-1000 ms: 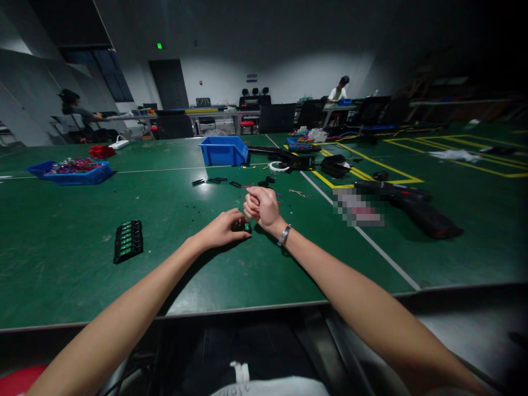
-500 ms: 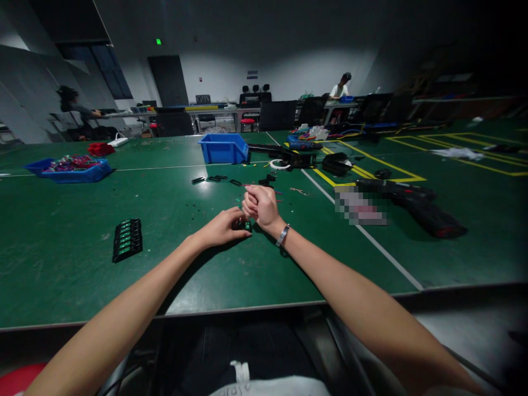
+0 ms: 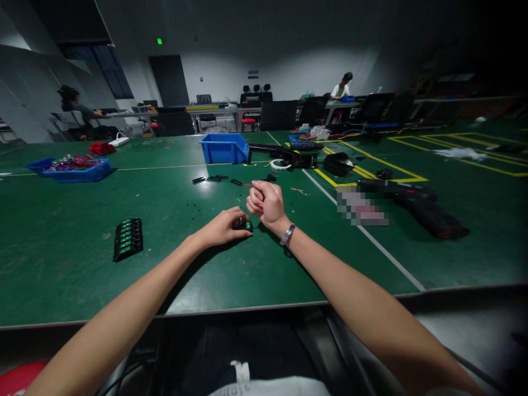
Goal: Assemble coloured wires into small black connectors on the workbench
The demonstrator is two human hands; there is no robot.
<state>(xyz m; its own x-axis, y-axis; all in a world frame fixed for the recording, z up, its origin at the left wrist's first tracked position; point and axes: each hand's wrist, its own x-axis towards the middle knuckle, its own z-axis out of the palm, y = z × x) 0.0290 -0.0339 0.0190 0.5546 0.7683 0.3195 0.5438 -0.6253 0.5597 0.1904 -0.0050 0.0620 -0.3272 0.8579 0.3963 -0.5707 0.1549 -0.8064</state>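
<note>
My left hand (image 3: 226, 226) rests on the green table, its fingers and thumb closed around a small black part with a green board (image 3: 248, 225). Just above and right of it is my right hand (image 3: 268, 204), curled into a fist with the thumb on top. A thin line seems to run down from that fist to the green board, but what the fingers grip is hidden. To the left lies a block of several black pieces with green boards (image 3: 128, 239) side by side. Beyond my hands are a few small black frames (image 3: 236, 182).
A blue bin (image 3: 225, 149) stands behind my hands. At left is a blue tray (image 3: 82, 175) of coloured wires. A black power tool (image 3: 416, 203) lies at right, near a white ring (image 3: 280, 164). Two people sit at far tables.
My right hand has shifted slightly right and up, opening a small gap from the left. The left hand stays on the black-and-green part.
</note>
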